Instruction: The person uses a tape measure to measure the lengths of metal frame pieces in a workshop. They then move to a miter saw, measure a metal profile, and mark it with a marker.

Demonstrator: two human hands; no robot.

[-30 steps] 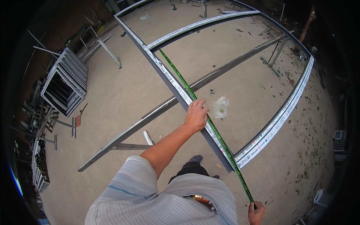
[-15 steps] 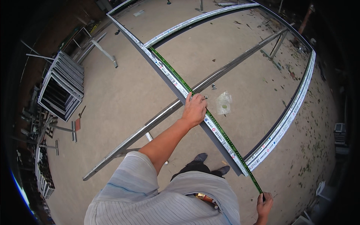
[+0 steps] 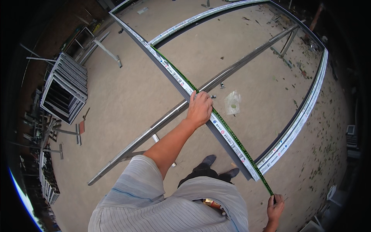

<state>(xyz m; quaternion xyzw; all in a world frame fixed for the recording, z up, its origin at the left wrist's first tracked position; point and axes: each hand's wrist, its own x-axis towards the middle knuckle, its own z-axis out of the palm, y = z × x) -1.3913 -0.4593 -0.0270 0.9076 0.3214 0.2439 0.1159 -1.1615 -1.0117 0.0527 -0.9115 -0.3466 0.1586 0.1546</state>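
Note:
A large metal window frame with white printed protective film lies across a support rail. Along its near bar runs a green tape measure blade, from the far crossbar joint past the near corner. My left hand is closed over the middle of this bar, its fingers at the edge where the blade passes. Beyond the near corner, at the lower right, my right hand grips the tape measure's dark end; the fingers hide most of it.
A long metal support rail crosses under the frame. On the floor lie a clear plastic bag and small metal fittings. Stacked frames stand at the left, near a metal stand. Dry leaves are scattered at the right.
The blade stretch beyond my left hand has turned more on edge and looks thinner. My right hand shows slightly farther right, as the view shifts a little. My left hand keeps its place on the bar.

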